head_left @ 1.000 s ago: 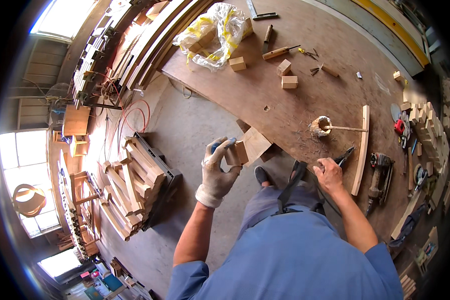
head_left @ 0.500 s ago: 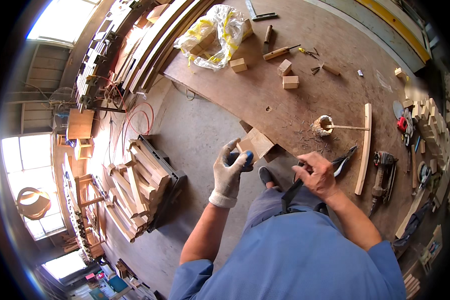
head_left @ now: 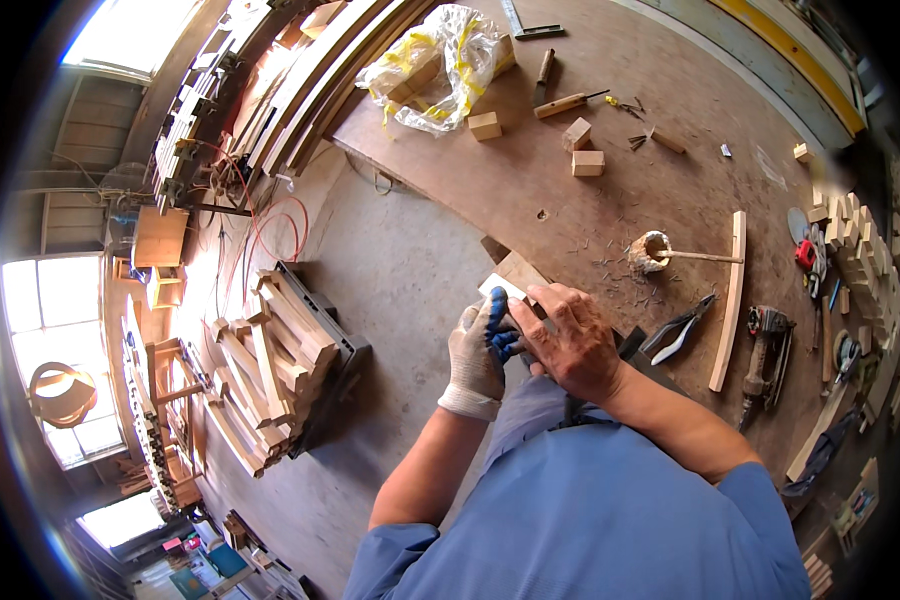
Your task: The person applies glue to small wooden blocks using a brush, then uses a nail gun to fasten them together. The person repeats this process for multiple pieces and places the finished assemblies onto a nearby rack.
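My left hand, in a pale work glove with blue fingertips, is closed around a small pale wooden block at the bench's edge. A wider wooden block sits just behind it on the edge. My bare right hand meets the left at the block, its fingers bent and pressed together; whatever they pinch is hidden. Beside the right wrist is a dark strip whose kind I cannot make out. Pliers rest on the bench to the right, near scattered nails.
On the brown bench are a glue pot with a stick, a curved wooden strip, a power drill, loose blocks and a plastic bag. Stacked wooden parts stand on the floor to my left.
My right hand has moved left and up from beside the bench edge to meet my left hand at the block. The left hand has shifted slightly right and turned.
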Available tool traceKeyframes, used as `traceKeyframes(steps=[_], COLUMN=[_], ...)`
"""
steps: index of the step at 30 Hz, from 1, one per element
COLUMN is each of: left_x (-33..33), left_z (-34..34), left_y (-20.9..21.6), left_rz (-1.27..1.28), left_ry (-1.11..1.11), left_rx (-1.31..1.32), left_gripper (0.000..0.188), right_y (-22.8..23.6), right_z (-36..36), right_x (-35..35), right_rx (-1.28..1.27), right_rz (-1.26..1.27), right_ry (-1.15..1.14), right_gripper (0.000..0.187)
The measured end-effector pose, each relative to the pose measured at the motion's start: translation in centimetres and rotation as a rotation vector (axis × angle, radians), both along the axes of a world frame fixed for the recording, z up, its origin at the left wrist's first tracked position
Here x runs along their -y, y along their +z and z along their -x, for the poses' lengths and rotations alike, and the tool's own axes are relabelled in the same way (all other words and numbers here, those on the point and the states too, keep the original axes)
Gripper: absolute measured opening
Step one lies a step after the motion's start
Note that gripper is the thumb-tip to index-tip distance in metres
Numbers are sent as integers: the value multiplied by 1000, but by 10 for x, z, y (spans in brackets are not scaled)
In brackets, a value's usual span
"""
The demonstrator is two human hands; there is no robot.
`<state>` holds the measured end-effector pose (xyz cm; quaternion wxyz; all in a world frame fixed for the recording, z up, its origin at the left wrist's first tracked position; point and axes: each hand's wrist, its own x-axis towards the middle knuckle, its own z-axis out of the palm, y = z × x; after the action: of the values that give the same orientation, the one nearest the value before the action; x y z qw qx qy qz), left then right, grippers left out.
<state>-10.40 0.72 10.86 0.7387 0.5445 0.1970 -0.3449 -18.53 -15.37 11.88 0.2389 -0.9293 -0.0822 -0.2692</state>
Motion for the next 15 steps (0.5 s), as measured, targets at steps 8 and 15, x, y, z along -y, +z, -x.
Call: traceKeyframes(steps=[8,15], left_x=[0,-38], left_z=[27,30], left_y=[9,36], left_rz=[-133,-804], left_ry=[9,-661], left_rx=[63,1201], left_gripper=[37,74], right_y=[-13,-21], right_z=[15,45], right_x=[-10,2], right_rx=[-9,-124], right_rz=[-25,-296], right_ry=[-12,4], right_gripper=[44,69])
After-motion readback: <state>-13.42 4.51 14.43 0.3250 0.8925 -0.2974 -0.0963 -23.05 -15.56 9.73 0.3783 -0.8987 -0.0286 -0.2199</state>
